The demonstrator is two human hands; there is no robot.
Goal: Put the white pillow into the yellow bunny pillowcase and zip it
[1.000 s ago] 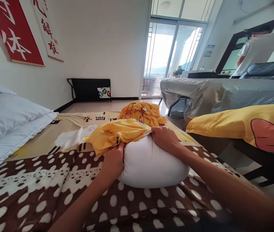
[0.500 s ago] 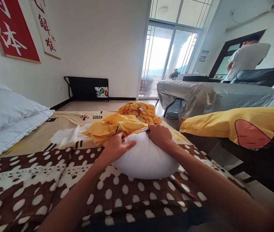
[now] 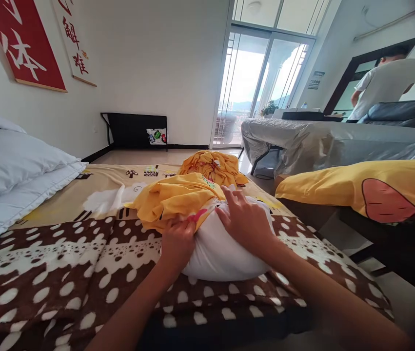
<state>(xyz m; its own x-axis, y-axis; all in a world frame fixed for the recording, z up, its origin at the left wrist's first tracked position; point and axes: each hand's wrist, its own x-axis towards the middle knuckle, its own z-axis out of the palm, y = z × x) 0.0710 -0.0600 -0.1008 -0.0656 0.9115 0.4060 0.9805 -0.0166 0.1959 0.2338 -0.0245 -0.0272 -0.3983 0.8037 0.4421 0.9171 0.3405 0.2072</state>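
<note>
Now white pillow (image 3: 225,258) sits on spotted blanket (image 3: 83,248), near end bare; L hand (image 3: 178,241) clenches yellow cover (image 3: 174,195), R hand (image 3: 246,222) has loosened, spread on pillow, so only L grips cloth; 2nd yellow bundle (image 3: 207,162) just behind.

We note the left hand (image 3: 178,243) clenched on a yellow cover (image 3: 172,195), which partly covers a white pillow (image 3: 218,256); right hand (image 3: 246,222) spread on the pillow; patterned blanket (image 3: 119,273) beneath; we record crumpled yellow cloth (image 3: 210,165) just beyond.
</note>
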